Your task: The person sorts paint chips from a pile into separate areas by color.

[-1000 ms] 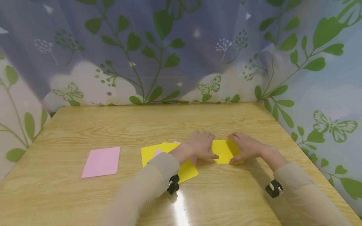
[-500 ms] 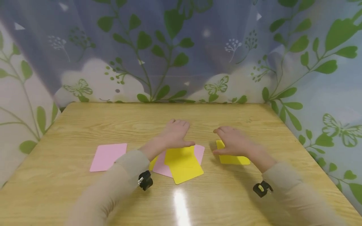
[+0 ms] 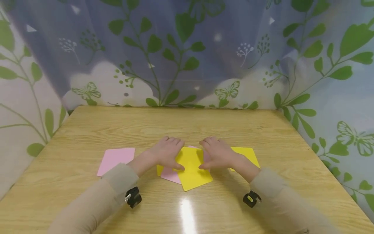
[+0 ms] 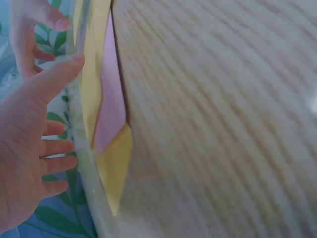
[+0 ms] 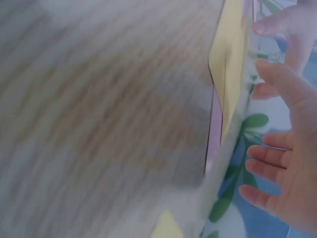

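Yellow and pink square cards overlap in a loose pile mid-table in the head view, a yellow card (image 3: 193,177) on top and a pink card (image 3: 170,175) showing beneath it. At the pile's left side is my left hand (image 3: 168,153), thumb and fingers spread. My right hand (image 3: 219,154) faces it from the right side, partly covering the pile. Both wrist views show relaxed fingers that pinch nothing, the left palm (image 4: 20,129) and right palm (image 5: 297,163) over the cards. Behind the right wrist lies a single yellow card (image 3: 246,154), partly hidden.
A separate pink card (image 3: 117,159) lies on the left of the wooden table (image 3: 187,126), partly behind the left forearm. A patterned curtain (image 3: 175,65) stands along the table's back and sides. Light glares off the table's front.
Both hands have left the right yellow card: the left hand went left first, then the right hand followed. They now flank the middle pile. The head view has shifted slightly.
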The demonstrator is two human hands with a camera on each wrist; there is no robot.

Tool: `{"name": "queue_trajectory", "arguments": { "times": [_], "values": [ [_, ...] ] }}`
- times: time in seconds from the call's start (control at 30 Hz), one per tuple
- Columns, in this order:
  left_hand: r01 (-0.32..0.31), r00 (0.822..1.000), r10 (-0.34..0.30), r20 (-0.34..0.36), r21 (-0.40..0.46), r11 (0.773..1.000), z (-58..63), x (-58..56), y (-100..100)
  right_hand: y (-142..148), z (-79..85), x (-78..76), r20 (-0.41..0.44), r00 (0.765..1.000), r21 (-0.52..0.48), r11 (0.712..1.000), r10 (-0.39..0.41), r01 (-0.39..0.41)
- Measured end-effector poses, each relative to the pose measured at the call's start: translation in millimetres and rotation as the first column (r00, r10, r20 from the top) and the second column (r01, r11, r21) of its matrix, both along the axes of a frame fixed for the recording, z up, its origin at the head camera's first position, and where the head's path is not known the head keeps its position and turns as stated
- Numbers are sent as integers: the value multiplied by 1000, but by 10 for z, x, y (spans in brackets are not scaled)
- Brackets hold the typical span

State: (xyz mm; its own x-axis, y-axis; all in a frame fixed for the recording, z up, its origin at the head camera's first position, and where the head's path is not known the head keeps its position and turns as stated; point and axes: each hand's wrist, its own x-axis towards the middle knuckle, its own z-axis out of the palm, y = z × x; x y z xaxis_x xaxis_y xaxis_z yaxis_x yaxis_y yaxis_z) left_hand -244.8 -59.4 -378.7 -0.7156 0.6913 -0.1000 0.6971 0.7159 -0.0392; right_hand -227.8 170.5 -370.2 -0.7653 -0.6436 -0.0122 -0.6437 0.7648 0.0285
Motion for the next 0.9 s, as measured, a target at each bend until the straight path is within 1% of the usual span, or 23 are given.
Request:
{"name": "queue_trajectory", "arguments": {
  "times": [0.17, 0.33, 0.47, 0.6, 0.9],
  "values": [
    [25, 999, -25, 40, -7, 1000, -68, -4, -43, -119, -84, -7, 111, 994, 48, 999, -25, 19],
    [48, 997, -48, 52, 2, 999, -128, -18, -73, -147, -113, -9, 188, 982, 49, 999, -33, 25],
    [32, 996, -33, 78, 10, 999, -178, -30, -99, -146, -114, -12, 210, 977, 28, 999, -24, 18],
    [37, 997, -38, 74, 13, 999, -217, -42, -110, -139, -115, -10, 221, 975, 19, 1000, -22, 19],
    [77, 997, -77, 25, 23, 997, -179, -22, -103, -139, -126, -24, 235, 972, -6, 1000, -17, 19]
  ]
}}
